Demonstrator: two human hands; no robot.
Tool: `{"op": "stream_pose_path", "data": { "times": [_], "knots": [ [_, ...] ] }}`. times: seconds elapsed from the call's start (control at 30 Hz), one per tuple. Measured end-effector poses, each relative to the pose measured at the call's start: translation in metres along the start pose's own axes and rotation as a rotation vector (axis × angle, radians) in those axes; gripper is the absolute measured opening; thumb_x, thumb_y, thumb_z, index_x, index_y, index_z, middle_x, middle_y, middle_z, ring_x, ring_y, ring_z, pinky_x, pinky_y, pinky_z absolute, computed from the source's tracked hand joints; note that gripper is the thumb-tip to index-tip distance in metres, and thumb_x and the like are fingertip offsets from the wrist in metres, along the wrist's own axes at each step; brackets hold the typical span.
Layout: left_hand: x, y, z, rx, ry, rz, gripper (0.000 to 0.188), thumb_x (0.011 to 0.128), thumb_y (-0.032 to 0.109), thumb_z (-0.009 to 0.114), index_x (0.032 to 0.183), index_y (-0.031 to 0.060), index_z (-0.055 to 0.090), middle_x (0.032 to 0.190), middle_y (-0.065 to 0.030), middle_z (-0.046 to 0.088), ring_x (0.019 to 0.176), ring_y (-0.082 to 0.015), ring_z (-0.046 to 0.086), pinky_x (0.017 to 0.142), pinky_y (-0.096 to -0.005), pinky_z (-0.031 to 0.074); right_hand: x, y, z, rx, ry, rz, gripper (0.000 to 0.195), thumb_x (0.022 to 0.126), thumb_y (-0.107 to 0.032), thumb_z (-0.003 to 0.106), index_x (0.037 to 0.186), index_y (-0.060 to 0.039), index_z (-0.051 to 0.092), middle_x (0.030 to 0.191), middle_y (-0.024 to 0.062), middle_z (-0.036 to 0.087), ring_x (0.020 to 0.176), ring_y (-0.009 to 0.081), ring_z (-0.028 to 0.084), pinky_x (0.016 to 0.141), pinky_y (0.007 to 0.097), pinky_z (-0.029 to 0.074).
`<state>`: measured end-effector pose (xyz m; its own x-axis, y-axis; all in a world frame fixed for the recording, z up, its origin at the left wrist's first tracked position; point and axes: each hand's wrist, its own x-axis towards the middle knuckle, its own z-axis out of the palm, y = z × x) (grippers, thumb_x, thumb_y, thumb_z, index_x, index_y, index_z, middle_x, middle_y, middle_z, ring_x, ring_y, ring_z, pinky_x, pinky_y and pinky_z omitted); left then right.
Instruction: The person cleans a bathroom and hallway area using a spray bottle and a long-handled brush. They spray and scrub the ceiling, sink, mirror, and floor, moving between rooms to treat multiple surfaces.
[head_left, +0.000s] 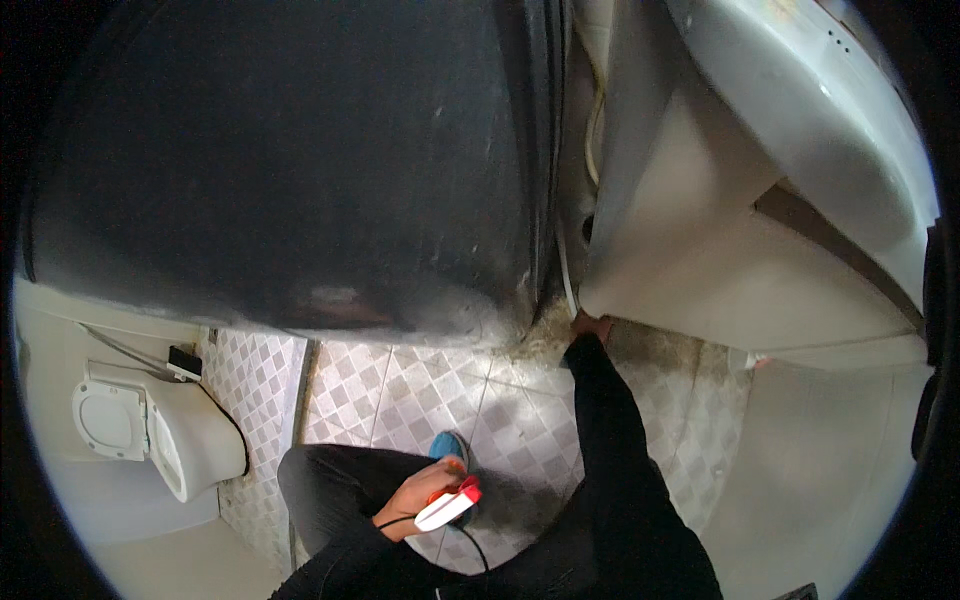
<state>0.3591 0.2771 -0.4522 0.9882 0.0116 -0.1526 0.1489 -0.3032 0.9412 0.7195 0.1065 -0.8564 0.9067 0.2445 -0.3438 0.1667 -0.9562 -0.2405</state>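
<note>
My left hand (421, 491), in front of my bent knee, is closed around a red-and-white handheld item (448, 511) whose exact kind is unclear. A thin black cord (474, 546) hangs by that wrist. Down at floor level, my right hand (591, 327) reaches to the foot of the gap between a large dark-grey cabinet-like body (300, 165) and a pale panel (697, 247) under a washbasin (817, 112). The lower end of a thin white hose or strip (567, 270) meets its fingers. Whether they grip it is hard to see.
Dirt stains the tiled floor (427, 390) around the right hand. A pale hose (595, 127) runs down the gap, above a dark round hole (589, 228). A raised sill (298, 397) separates off the area with a white toilet (187, 442) at left. My blue shoe (448, 444) stands below.
</note>
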Motion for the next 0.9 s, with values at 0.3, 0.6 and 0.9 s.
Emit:
{"op": "stream_pose_path", "data": {
  "times": [0.3,0.6,0.9],
  "knots": [
    [0.053,0.045,0.028,0.041,-0.315,0.183,0.03,0.081,0.012,0.072,0.106,-0.0002,0.06,0.106,-0.0169,0.061,0.106,-0.0345,0.056,0.093,-0.0421,0.044,-0.113,0.144,-0.088,-0.488,-0.32,-0.085,0.037,0.093,-0.043,0.058,0.12,-0.0186,0.067,0.119,0.0119,0.064,0.112,0.0355,0.057,0.093,0.0516,0.044],
    [0.08,0.034,0.056,0.017,-0.419,0.127,0.049,0.072,0.002,0.074,0.118,0.0007,0.058,0.118,-0.0171,0.062,0.112,-0.0345,0.059,0.096,-0.0397,0.047,-0.254,0.297,-0.097,-0.491,-0.324,-0.125,0.014,0.082,-0.024,0.068,0.093,-0.0168,0.073,0.097,0.0075,0.071,0.098,0.0275,0.065,0.091,0.0448,0.045],
    [0.066,0.099,0.048,-0.271,-0.29,0.018,0.026,0.089,0.003,0.069,0.113,-0.0019,0.059,0.108,-0.0072,0.065,0.098,-0.0135,0.061,0.085,-0.0274,0.048,-0.31,0.271,-0.165,-0.6,-0.276,-0.039,0.024,0.092,-0.022,0.052,0.098,-0.0167,0.074,0.105,0.003,0.071,0.109,0.0231,0.061,0.094,0.0411,0.043]
  ]
}}
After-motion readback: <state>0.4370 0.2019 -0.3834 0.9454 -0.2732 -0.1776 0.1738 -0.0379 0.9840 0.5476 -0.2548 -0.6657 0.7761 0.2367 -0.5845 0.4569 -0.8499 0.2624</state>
